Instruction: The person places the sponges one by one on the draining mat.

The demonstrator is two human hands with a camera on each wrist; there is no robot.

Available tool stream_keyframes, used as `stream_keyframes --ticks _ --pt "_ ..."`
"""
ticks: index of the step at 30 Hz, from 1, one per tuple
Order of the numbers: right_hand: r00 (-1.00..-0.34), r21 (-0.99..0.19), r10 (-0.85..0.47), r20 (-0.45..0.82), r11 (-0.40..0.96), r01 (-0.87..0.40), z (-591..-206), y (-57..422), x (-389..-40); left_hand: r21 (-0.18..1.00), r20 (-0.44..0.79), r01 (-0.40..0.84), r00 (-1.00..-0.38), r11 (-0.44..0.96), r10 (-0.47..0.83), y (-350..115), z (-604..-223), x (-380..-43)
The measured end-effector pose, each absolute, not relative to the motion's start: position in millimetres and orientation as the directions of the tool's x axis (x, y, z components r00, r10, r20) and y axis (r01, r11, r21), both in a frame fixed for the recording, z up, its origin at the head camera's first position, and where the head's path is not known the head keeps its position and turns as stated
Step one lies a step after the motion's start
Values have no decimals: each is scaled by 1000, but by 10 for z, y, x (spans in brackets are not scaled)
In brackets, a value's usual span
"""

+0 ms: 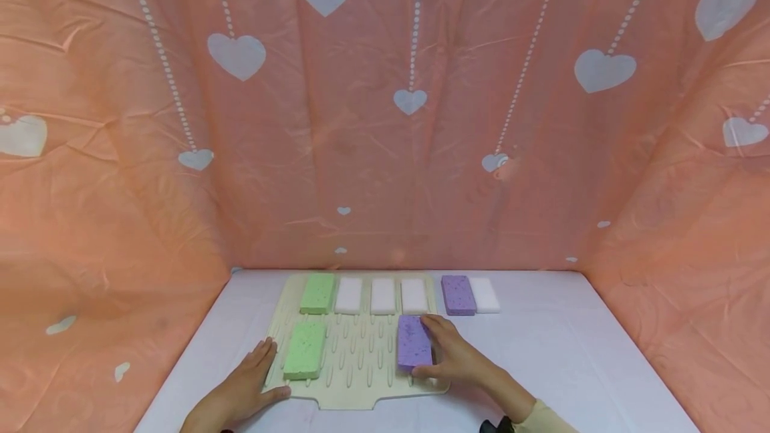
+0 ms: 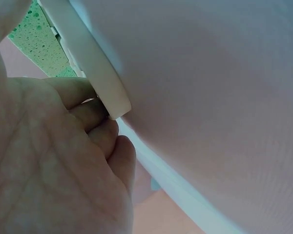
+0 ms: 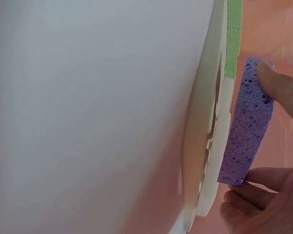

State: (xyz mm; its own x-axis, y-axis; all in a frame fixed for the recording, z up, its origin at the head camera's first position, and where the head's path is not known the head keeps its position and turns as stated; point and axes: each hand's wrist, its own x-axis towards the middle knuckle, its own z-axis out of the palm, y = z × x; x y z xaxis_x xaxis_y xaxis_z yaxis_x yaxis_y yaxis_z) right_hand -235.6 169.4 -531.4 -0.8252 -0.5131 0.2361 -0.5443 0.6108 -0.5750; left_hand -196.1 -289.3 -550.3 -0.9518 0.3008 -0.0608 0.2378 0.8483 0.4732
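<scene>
My right hand (image 1: 457, 353) pinches a purple sponge (image 1: 414, 345) between thumb and fingers, over the right front part of a cream ribbed tray (image 1: 355, 395). In the right wrist view, the sponge (image 3: 249, 122) stands close to the tray, its ends between thumb and fingertips. My left hand (image 1: 243, 383) rests at the tray's left front corner, fingers along the side edge and thumb spread by the front edge. Its fingers (image 2: 105, 139) touch the tray's rim in the left wrist view. Beside that hand, a green sponge (image 1: 305, 351) lies on the tray.
Along the tray's back edge lie another green sponge (image 1: 317, 293) and three white sponges, one of them in the middle (image 1: 382, 296). Right of the tray, a purple sponge (image 1: 458, 295) and a white sponge (image 1: 484, 295) sit on the white table. An orange heart-print curtain (image 1: 391, 172) surrounds it.
</scene>
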Motion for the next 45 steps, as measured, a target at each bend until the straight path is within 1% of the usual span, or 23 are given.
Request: stream_keyframes --ticks 6,13,15,20,23,29,37,40,45 --pt "-811 -561 -536 235 606 -564 -5306 1561 -2365 467 5 272 -952 842 305 -2950 -5615 -1969" --pt "-814 -568 -540 214 609 -553 -5338 1425 -2396 526 -55 217 -956 822 288 -2905 -5537 -1967" --pt "-809 -566 -545 219 604 -560 -5344 1387 -2406 528 -71 209 -955 823 289 -2904 -5530 -1965" --pt "-806 -550 -551 215 614 -567 -5356 1302 -2419 497 -58 221 -956 839 287 -2924 -5581 -1973" --pt "-806 -544 -555 205 620 -566 -5351 1244 -2423 484 -27 246 -955 840 295 -2944 -5614 -1971" --pt "-805 -577 -568 173 604 -550 -5320 1101 -2439 486 -7 256 -955 836 297 -2963 -5638 -1975" --pt "-811 -579 -571 124 623 -527 -5315 922 -2445 535 -51 235 -950 812 308 -2916 -5513 -1949" --pt "-819 -593 -564 102 627 -505 -5290 871 -2429 536 -73 218 -951 816 301 -2898 -5471 -1939" --pt "-821 -606 -564 84 625 -491 -5286 801 -2432 521 -71 205 -957 829 282 -2891 -5489 -1942"
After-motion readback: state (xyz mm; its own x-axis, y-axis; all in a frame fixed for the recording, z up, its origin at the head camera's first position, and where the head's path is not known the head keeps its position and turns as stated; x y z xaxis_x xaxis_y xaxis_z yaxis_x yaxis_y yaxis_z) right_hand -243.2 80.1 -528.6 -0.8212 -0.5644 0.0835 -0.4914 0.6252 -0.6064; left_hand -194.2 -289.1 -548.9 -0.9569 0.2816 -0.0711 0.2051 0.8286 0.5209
